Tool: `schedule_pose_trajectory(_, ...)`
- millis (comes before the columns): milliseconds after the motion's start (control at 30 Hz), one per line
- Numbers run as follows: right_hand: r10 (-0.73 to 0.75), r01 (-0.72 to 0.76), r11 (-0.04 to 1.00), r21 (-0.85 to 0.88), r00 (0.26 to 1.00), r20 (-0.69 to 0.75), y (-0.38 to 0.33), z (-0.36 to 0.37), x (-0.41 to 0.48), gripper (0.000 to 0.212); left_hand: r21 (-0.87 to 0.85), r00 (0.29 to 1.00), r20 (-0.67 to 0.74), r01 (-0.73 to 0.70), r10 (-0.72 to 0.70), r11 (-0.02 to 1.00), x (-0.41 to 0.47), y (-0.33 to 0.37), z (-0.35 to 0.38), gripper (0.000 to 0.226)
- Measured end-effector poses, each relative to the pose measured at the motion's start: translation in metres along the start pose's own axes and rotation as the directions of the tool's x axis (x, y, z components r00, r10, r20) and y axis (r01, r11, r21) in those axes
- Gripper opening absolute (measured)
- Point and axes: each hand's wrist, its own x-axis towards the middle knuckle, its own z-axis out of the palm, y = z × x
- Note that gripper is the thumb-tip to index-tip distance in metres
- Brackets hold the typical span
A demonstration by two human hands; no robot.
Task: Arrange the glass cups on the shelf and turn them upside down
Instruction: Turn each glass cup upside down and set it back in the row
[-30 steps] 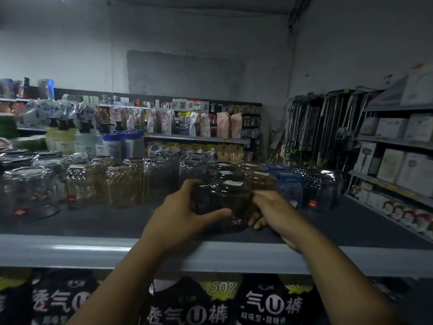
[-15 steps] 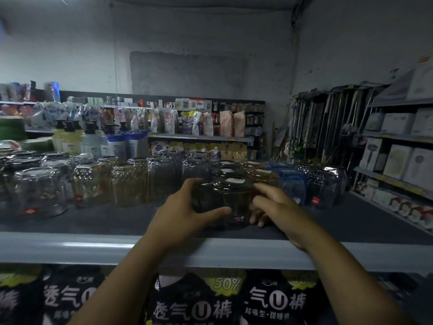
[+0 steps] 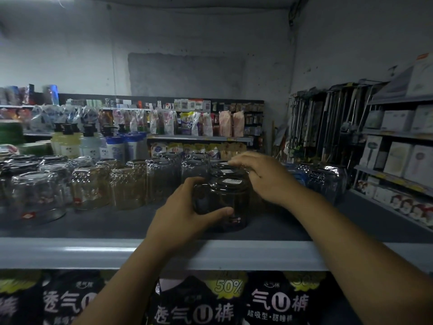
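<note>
Step in hand: placing one cup into line. The dark glass cup (image 3: 225, 198) stands mouth-down at the near middle of the shelf (image 3: 93, 252), base sticker up. It is in front of a second dark cup (image 3: 223, 170) and right of the row of clear and amber cups (image 3: 126, 186), which are already inverted.

The left hand (image 3: 187, 212) has its grip clamped on the cup's left side, thumb across the near face and fingers round the far side. The right hand (image 3: 262, 177) is over the second dark cup with its grip apart and fingers loosely stretched, holding nothing; contact with that cup cannot be told. Blue cups (image 3: 328, 181) sit far right.

This cup looks flipped, so only alignment remains. The next move probably calls for sliding it back flush with its neighbours, slowly, because glass stands close on both sides. Then let go.
</note>
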Motion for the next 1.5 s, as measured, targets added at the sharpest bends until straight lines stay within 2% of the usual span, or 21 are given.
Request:
schedule_pose_trajectory(67, 0.045, -0.03, 0.995, -0.096, 0.986, 0.158, 0.005, 0.0, 0.015, 0.064, 0.007, 1.0, -0.004, 0.001, -0.001, 1.0, -0.001, 0.001, 0.0, 0.093)
schedule_pose_trajectory(133, 0.07, -0.042, 0.992, -0.119, 0.969, 0.238, 0.011, 0.0, 0.022, 0.063, 0.008, 1.0, -0.01, 0.0, 0.0, 1.0, 0.0, 0.0, 0.0, 0.091)
schedule_pose_trajectory(400, 0.061, -0.039, 0.995, -0.092, 0.964, 0.259, 0.019, -0.004, 0.022, 0.056, -0.011, 1.0, 0.008, -0.003, 0.003, 1.0, 0.003, -0.003, 0.002, 0.097)
schedule_pose_trajectory(567, 0.049, -0.01, 0.99, -0.139, 0.96, 0.277, 0.017, -0.003, 0.02, 0.052, 0.0, 1.0, 0.01, -0.003, 0.003, 1.0, 0.004, -0.003, 0.001, 0.095)
schedule_pose_trajectory(667, 0.047, -0.021, 0.993, -0.118, 0.974, 0.222, 0.014, -0.002, 0.012, 0.051, 0.006, 1.0, 0.009, -0.004, 0.004, 1.0, 0.003, -0.002, 0.001, 0.095)
schedule_pose_trajectory(833, -0.025, 0.033, 0.997, 0.074, 0.994, -0.104, -0.01, 0.001, -0.024, 0.027, 0.025, 1.0, 0.009, 0.0, 0.0, 1.0, 0.002, 0.001, 0.0, 0.093)
schedule_pose_trajectory(900, -0.017, 0.031, 0.993, 0.118, 0.993, -0.114, -0.019, 0.008, -0.042, 0.022, 0.039, 1.0, 0.01, -0.005, 0.005, 0.999, 0.001, 0.003, 0.0, 0.092)
schedule_pose_trajectory(1033, -0.013, 0.021, 0.998, 0.053, 0.99, -0.137, -0.024, 0.021, -0.055, 0.032, 0.123, 1.0, 0.007, -0.007, 0.007, 0.992, 0.001, 0.009, -0.002, 0.095)
schedule_pose_trajectory(1133, -0.002, 0.009, 0.998, 0.056, 0.991, -0.137, -0.028, 0.019, -0.053, 0.027, 0.124, 0.999, 0.043, -0.02, 0.015, 0.992, 0.0, 0.01, -0.008, 0.1)
schedule_pose_trajectory(1233, -0.003, 0.009, 0.999, 0.054, 0.994, -0.109, -0.03, 0.017, -0.053, 0.024, 0.126, 0.995, 0.054, -0.086, 0.08, 0.988, -0.002, -0.001, -0.028, 0.079)
schedule_pose_trajectory(1333, 0.001, -0.002, 1.0, -0.005, 0.991, -0.133, -0.035, 0.015, -0.052, 0.03, 0.24, 0.985, -0.005, -0.165, 0.171, 0.957, 0.0, -0.019, -0.064, 0.055)
schedule_pose_trajectory(1400, -0.011, 0.001, 0.999, -0.05, 0.982, -0.189, -0.044, 0.013, -0.047, 0.032, 0.401, 0.968, -0.066, -0.197, 0.242, 0.895, 0.005, -0.032, -0.09, 0.044)
schedule_pose_trajectory(1500, -0.005, -0.007, 0.998, -0.069, 0.986, -0.164, -0.065, 0.015, -0.026, 0.032, 0.61, 0.955, -0.059, -0.197, 0.292, 0.768, 0.022, -0.045, -0.121, 0.045)
